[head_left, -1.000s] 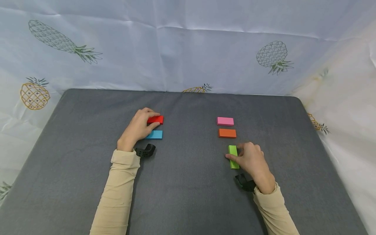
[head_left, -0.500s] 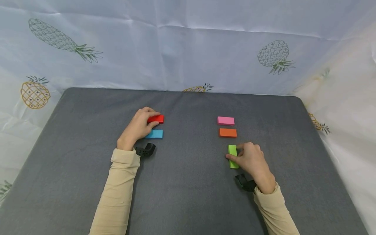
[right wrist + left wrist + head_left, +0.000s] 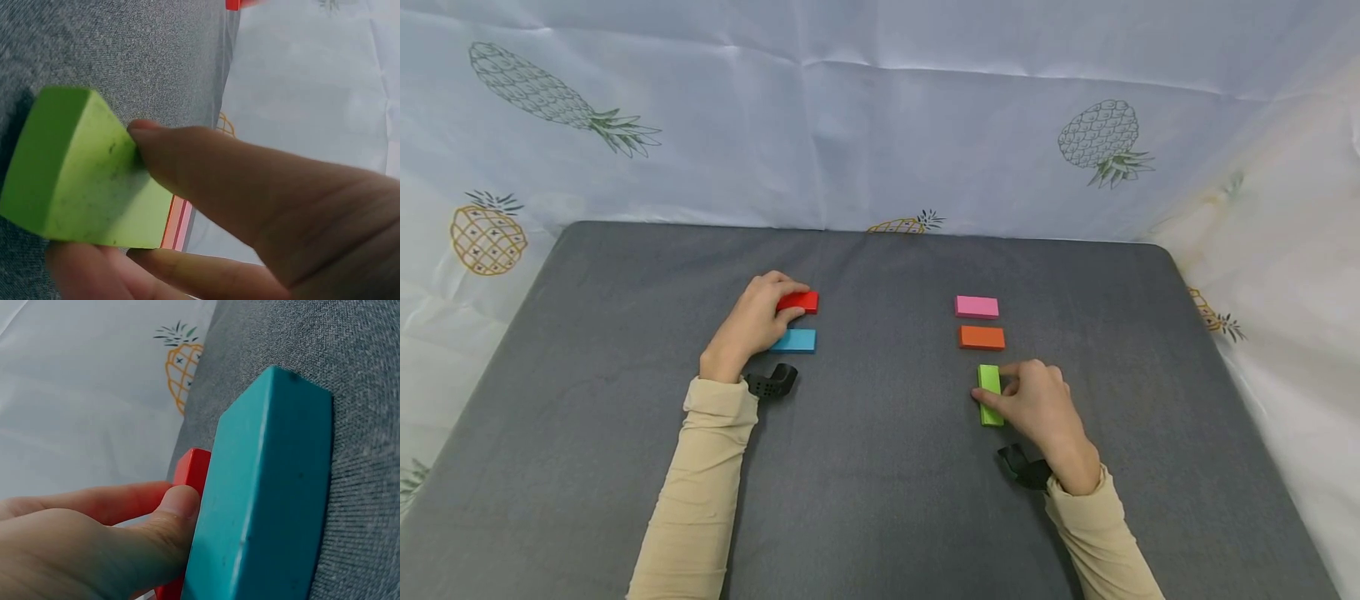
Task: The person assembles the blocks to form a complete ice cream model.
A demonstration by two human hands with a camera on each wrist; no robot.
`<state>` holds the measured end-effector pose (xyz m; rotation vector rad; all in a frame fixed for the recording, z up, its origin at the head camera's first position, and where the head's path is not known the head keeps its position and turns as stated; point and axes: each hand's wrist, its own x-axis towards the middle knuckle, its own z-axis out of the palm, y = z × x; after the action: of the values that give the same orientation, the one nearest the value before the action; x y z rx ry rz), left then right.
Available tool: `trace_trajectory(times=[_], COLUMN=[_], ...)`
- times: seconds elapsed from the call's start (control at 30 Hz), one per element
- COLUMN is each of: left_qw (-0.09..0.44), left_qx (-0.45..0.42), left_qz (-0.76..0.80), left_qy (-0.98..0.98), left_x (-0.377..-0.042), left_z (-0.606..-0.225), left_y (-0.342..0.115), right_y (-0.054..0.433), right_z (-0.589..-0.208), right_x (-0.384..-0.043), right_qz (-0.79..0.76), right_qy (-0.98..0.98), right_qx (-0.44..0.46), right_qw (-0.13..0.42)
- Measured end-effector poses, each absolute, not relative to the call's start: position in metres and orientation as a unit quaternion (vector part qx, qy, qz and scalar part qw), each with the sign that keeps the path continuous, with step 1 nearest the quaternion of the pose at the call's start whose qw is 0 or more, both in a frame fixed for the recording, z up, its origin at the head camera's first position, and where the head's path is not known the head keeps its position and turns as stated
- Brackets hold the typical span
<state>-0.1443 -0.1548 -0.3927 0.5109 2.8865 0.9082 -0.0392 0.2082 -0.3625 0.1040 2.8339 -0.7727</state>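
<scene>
My left hand (image 3: 751,321) pinches a red block (image 3: 805,302) between thumb and fingers on the left side of the table. Just nearer than it lies a blue block (image 3: 796,341), partly under the hand; the left wrist view shows this blue block (image 3: 262,487) large in front of the thumb. On the right, my right hand (image 3: 1041,408) grips a green block (image 3: 990,394) by its long sides, thumb on the left and fingers on the right. The green block (image 3: 94,175) points lengthwise away from me. Beyond it lie an orange block (image 3: 981,337) and a pink block (image 3: 977,307), both crosswise.
A dark grey cloth covers the table (image 3: 880,500). White curtains (image 3: 880,125) printed with pineapples hang behind the far edge and at the sides. Black camera mounts sit at the left wrist (image 3: 772,382) and right wrist (image 3: 1024,467).
My right hand has shifted slightly left and away from me with the green block. The left hand keeps its hold on the red block; the other blocks stay put.
</scene>
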Motion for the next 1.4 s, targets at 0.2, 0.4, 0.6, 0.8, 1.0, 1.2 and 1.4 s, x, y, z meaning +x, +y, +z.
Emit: trace_trajectory(times=[0.2,0.4,0.6,0.8,1.0,1.2,1.4], left_qw=[0.027,0.019,0.016,0.013,0.008,0.002,-0.007], left_qx=[0.163,0.169,0.172,0.178,0.190,0.209,0.221], left_qz=[0.295,0.295,0.298,0.298,0.297,0.292,0.293], left_qy=[0.941,0.940,0.939,0.938,0.936,0.933,0.930], left_x=[-0.145,-0.145,-0.144,-0.144,-0.144,-0.142,-0.141], left_z=[-0.393,-0.390,-0.387,-0.386,-0.387,-0.388,-0.389], left_y=[-0.154,-0.151,-0.146,-0.139,-0.132,-0.126,-0.119], right_y=[0.206,0.203,0.200,0.196,0.188,0.176,0.166], right_z=[-0.363,-0.363,-0.365,-0.366,-0.368,-0.370,-0.370], right_x=[-0.039,-0.038,-0.037,-0.036,-0.038,-0.040,-0.043], right_qz=[-0.265,-0.269,-0.270,-0.276,-0.280,-0.288,-0.286], right_qy=[0.960,0.959,0.959,0.958,0.956,0.952,0.952], right_qx=[0.023,0.018,0.012,0.005,0.006,0.000,-0.010], right_qw=[0.088,0.085,0.082,0.078,0.084,0.102,0.107])
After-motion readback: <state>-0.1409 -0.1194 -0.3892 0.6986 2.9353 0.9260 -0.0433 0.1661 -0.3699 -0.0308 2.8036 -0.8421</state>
